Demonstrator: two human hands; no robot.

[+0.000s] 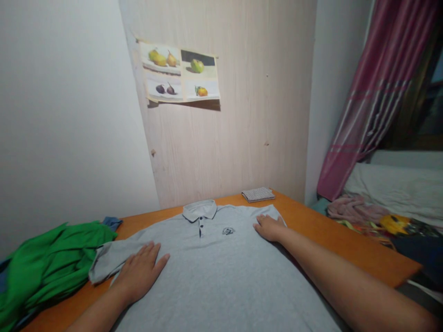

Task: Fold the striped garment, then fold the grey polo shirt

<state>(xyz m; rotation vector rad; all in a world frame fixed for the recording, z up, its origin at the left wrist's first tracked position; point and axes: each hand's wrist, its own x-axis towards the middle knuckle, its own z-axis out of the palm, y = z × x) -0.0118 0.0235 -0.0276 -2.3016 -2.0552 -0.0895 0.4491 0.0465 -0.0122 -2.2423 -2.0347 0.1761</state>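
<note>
A light grey polo shirt lies spread face up, its collar at the far side and its dark buttons and small chest emblem showing. Flat on the shirt's left side, close to the sleeve, rests my left hand with the thumb apart from the fingers. My right hand lies on the right sleeve near the shoulder, fingers stretched out. Neither hand grips the cloth. The left sleeve sticks out sideways towards a green garment, while the right sleeve is partly covered by my hand. The shirt's hem is out of view.
Under the shirt is an orange-brown table. A crumpled green garment lies at its left, and a folded checked cloth near the back edge. Beyond the right edge are a pink curtain and a heap of fabrics. Walls stand behind.
</note>
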